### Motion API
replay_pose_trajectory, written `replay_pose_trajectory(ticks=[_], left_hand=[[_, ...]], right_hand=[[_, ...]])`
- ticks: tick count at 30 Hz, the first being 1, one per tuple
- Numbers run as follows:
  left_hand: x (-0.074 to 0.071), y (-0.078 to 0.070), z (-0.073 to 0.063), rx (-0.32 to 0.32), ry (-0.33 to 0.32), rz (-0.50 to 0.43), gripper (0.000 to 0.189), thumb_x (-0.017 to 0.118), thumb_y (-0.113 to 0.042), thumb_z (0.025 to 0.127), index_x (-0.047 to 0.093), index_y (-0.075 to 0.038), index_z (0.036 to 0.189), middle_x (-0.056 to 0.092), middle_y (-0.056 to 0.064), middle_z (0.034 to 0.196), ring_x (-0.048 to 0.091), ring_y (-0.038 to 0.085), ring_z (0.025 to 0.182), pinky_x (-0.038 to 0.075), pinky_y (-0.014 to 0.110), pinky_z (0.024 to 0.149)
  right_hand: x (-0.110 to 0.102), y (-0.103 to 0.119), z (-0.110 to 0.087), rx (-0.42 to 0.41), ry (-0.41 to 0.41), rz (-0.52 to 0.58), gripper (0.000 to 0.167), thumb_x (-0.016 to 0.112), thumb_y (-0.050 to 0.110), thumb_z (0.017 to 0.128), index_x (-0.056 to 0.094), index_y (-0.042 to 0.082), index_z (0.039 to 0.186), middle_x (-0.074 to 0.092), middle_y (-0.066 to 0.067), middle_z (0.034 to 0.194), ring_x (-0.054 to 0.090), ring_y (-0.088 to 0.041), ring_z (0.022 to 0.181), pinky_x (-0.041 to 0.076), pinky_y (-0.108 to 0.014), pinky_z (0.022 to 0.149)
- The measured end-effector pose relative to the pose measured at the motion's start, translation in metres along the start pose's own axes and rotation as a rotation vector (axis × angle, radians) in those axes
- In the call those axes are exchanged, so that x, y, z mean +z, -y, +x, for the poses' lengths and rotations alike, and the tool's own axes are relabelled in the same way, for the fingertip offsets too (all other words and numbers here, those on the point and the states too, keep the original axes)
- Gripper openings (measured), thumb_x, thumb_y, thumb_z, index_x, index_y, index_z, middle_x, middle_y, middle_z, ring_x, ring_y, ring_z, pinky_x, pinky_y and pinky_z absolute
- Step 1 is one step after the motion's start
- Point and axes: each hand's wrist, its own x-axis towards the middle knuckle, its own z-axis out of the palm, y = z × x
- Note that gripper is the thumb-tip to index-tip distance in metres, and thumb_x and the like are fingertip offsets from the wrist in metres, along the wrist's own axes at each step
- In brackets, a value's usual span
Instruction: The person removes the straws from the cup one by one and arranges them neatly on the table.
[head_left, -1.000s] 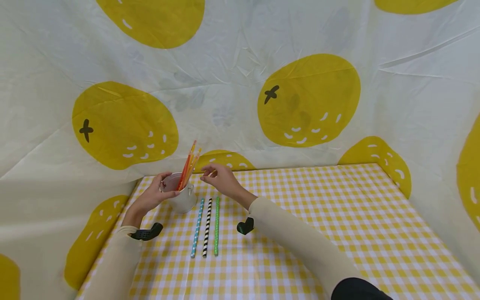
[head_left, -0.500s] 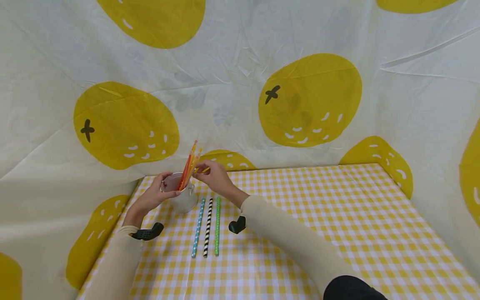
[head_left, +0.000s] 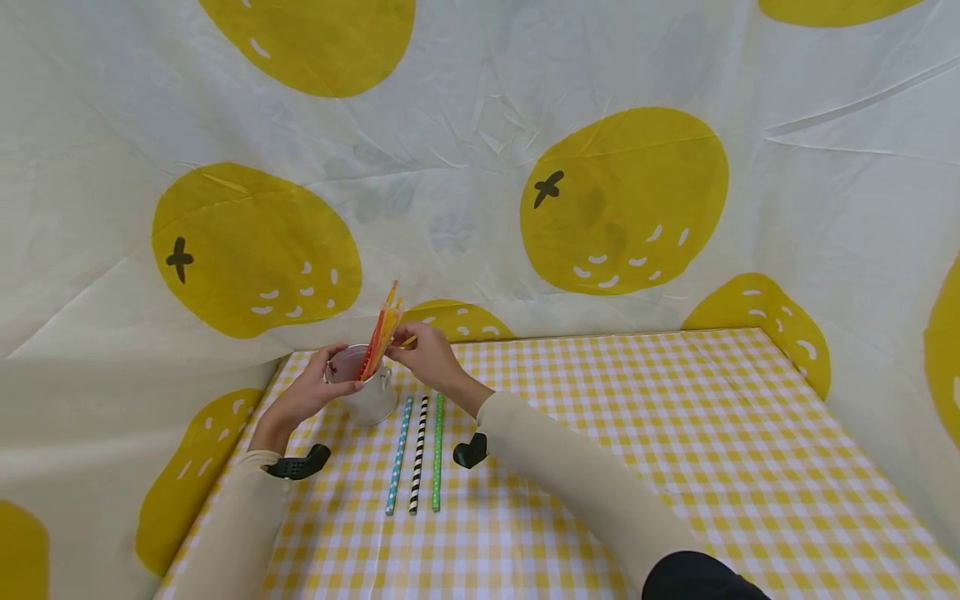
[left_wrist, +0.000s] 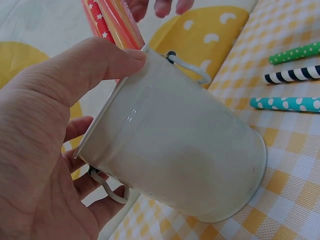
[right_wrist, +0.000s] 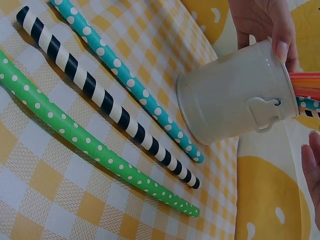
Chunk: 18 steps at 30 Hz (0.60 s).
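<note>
My left hand [head_left: 303, 398] grips the rim of a small white metal bucket [head_left: 371, 406], its thumb on the near outer side as the left wrist view shows. Straws [head_left: 381, 335] in red, orange and yellow lean out over the bucket's right side, one red with white stars. A teal dotted and a black-striped end show among them in the right wrist view. The fingertips of my right hand [head_left: 433, 358] are right at these straws, just above the rim; whether they pinch one I cannot tell.
Three paper straws lie side by side right of the bucket: teal dotted [head_left: 399, 457], black-and-white striped [head_left: 417, 457] and green dotted [head_left: 438, 454]. A yellow checked cloth [head_left: 600, 417] covers the table. Behind stands a pale cloth [head_left: 450, 225] with yellow fruit prints.
My right hand has moved left and its fingers have come up against the straws in the bucket. The straws there have shifted slightly. My left hand keeps its hold on the rim.
</note>
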Motion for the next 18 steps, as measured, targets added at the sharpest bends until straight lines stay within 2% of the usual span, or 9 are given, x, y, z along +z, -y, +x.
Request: replay_pose_trajectory(ticks=[6, 14, 18], left_hand=[[0.001, -0.002, -0.001, 0.012, 0.006, -0.003, 0.094, 0.074, -0.026, 0.094, 0.012, -0.006, 0.161, 0.013, 0.026, 0.160, 0.020, 0.046, 0.144, 0.021, 0.068, 0.111], [0.002, -0.002, 0.000, 0.009, 0.001, -0.004, 0.095, 0.076, -0.028, 0.092, 0.014, -0.005, 0.160, 0.015, 0.025, 0.159, 0.022, 0.045, 0.143, 0.022, 0.067, 0.111], [0.002, -0.002, -0.001, 0.005, -0.004, 0.000, 0.094, 0.077, -0.029, 0.092, 0.015, -0.006, 0.160, 0.017, 0.025, 0.158, 0.024, 0.044, 0.142, 0.024, 0.066, 0.111]], right_hand=[[0.000, 0.003, 0.000, 0.011, -0.007, -0.021, 0.020, 0.073, 0.022, 0.096, 0.073, 0.010, 0.112, 0.070, -0.003, 0.110, 0.070, -0.023, 0.097, 0.056, -0.026, 0.077], [-0.004, 0.006, 0.000, 0.006, 0.026, -0.046, 0.020, 0.071, 0.021, 0.097, 0.074, 0.010, 0.114, 0.074, -0.001, 0.106, 0.070, -0.013, 0.095, 0.055, -0.024, 0.083], [-0.010, 0.009, 0.000, -0.007, 0.032, -0.059, 0.023, 0.070, 0.021, 0.098, 0.072, 0.009, 0.117, 0.074, -0.003, 0.105, 0.070, -0.012, 0.096, 0.055, -0.025, 0.086]])
